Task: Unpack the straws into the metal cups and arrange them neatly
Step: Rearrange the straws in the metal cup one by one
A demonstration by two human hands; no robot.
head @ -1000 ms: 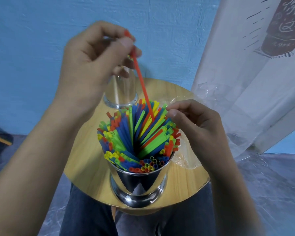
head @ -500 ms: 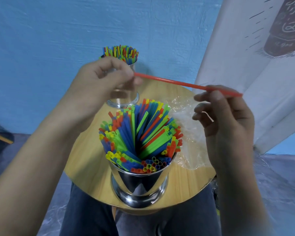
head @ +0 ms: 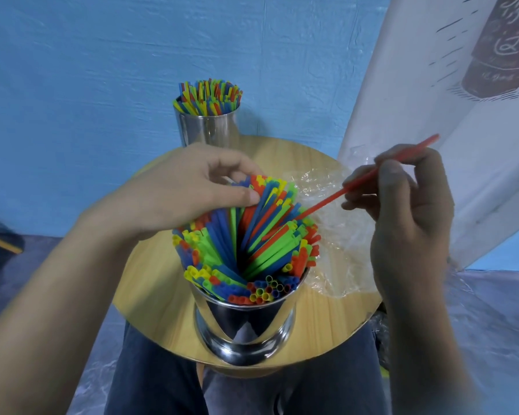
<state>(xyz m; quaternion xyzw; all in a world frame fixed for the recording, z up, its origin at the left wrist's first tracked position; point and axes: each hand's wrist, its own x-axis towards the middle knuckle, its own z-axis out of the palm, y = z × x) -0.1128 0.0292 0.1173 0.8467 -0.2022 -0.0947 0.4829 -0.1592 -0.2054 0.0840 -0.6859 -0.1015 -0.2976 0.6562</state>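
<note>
A shiny near metal cup stood upright, crammed with splayed blue, green, red and yellow straws, a single red straw slanting up rightward from them, while the far metal cup held a tidier upright bundle.

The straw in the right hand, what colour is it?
The straw is red; head view.

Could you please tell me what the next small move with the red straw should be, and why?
Probably slide the red straw tip-first down into the near cup. The right hand pinches it tilted, its lower end among the tops of the straws near the middle, where a gap shows while the left hand grips the far ones.
</note>
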